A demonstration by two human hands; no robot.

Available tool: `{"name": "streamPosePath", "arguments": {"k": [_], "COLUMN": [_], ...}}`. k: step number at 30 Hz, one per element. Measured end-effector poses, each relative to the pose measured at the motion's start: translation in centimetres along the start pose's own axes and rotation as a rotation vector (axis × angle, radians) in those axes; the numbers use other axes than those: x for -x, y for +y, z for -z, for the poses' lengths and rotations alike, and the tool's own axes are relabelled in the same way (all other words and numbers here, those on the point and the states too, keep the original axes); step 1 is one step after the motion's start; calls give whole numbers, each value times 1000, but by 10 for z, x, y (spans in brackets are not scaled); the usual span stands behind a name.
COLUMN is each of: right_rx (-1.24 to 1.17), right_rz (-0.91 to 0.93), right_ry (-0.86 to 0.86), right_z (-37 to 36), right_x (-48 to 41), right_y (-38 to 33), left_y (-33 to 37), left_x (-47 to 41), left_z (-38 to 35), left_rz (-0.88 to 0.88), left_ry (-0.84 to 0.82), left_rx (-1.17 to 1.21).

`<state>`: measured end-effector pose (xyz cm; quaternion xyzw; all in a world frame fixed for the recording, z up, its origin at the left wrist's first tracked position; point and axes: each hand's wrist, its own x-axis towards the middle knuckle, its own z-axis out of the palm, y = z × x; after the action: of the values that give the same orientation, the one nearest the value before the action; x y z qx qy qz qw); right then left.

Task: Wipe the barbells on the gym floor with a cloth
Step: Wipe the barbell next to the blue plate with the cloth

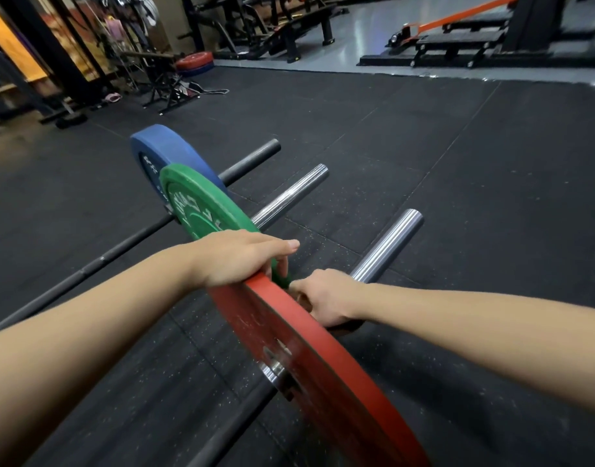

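Note:
Three barbells lie side by side on the black rubber floor [457, 203]. The nearest carries a red plate [323, 348] standing on edge. My left hand [242, 261] rests on top of its rim, fingers curled over the far side and thumb stretched out. Just past the plate, my right hand [326, 298] grips the chrome sleeve [387, 247] of that bar. A dark edge, perhaps the cloth [346, 327], shows under the palm. Behind stand a green plate [201, 203] with a chrome sleeve [292, 193], and a blue plate [168, 146] with a dark sleeve [252, 160].
The nearest bar's black shaft [235, 429] runs toward the lower left, and another shaft [87, 267] crosses the floor at left. Racks, stacked plates [195, 62] and benches [289, 32] stand at the back. A machine with an orange arm [464, 15] is at the back right.

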<state>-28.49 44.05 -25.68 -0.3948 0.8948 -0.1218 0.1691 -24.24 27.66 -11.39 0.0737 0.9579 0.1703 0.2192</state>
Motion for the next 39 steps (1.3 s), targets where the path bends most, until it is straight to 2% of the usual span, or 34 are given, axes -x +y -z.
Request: {"name": "streamPosePath", "arguments": {"k": [3, 6, 11, 16, 22, 24, 27, 30, 32, 37, 39], "right_rx": [-178, -244, -150, -180, -111, -182, -348, -586, -766, -1020, -1129], "right_rz": [81, 35, -7, -201, -259, -317, -423, -524, -580, -655, -683], "right_ry": [-99, -85, -71, 42, 109, 212, 372, 533, 605, 703, 754], "right_z": [-10, -6, 12, 43, 33, 31, 36, 40, 42, 37, 35], "right_x": [0, -6, -13, -5, -28, -36, -50, -70, -83, -117, -131], "right_y": [-15, -1, 34, 95, 105, 110, 126, 141, 145, 153, 157], "left_y": [-1, -2, -3, -7, -23, -28, -40, -60, -71, -86, -89], "left_x": [-1, -1, 0, -1, -16, -23, -38, -59, -75, -114, -126], "left_z": [1, 1, 2, 2, 12, 20, 34, 51, 63, 81, 80], "left_rz": [18, 20, 16, -6, -133, -166, -144, -119, -101, -46, 24], "left_ry": [-27, -26, -20, -8, -22, 59, 296, 601, 712, 789, 683], "left_rx": [-3, 5, 16, 34, 71, 63, 38, -133, -218, -192, -297]}}
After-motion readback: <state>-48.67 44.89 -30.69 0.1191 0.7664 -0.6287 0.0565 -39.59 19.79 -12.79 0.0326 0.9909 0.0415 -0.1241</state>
